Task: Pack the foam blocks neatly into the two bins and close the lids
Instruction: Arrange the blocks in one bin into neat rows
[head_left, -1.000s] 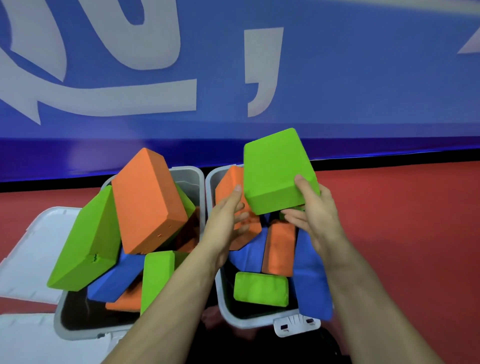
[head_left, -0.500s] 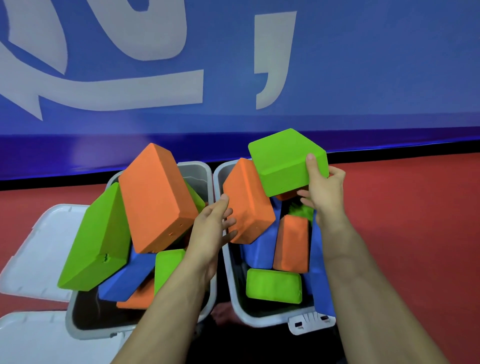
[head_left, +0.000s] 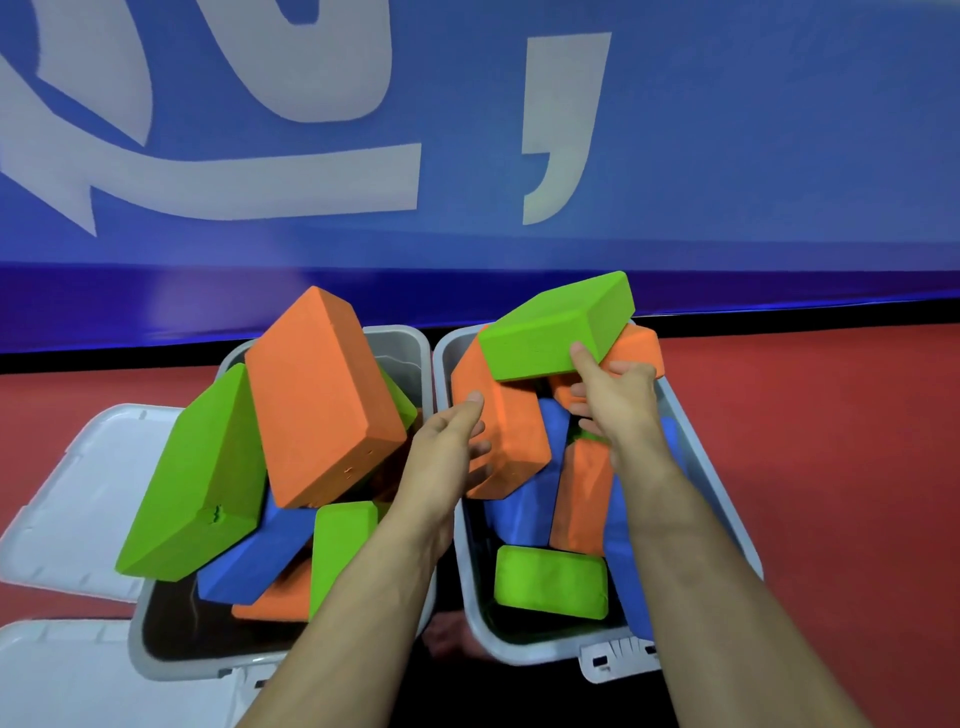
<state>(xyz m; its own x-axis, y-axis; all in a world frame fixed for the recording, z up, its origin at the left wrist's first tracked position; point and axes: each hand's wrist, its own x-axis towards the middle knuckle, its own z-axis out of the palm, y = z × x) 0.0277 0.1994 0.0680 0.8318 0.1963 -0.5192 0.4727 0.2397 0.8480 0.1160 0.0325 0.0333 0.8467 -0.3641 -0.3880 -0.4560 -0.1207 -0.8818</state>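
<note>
Wall: we face a blue banner (head_left: 727, 156) with large pale lettering, standing along the far edge of the floor.
Floor: red floor (head_left: 831, 467) carries both bins, which sit side by side near its far edge, against the banner.
Lids: we see 2 pale lids (head_left: 62, 499) open, lying flat on the floor to the left of the left bin.
Left bin: the grey left bin (head_left: 156, 649) is overfilled; a large green block (head_left: 202, 478) and a large orange block (head_left: 317, 395) lean tilted above its rim, with a blue block (head_left: 249, 561) and a smaller upright green block (head_left: 337, 551) beneath them.
Right bin: the grey right bin (head_left: 727, 519) holds blue blocks (head_left: 519, 509), an upright orange block (head_left: 582, 499) and a small green block (head_left: 550, 582) lying flat at its near end.
Held green block: our right hand (head_left: 618, 400) has its grip closed on a green block (head_left: 556, 327), thumb on the near face, held tilted above the far end of the right bin.
Tilted orange block: our left hand (head_left: 447, 457) touches an orange block (head_left: 498, 431) leaning at the right bin's left wall, fingers spread along its side; the grip reads as open, not curled round it.
</note>
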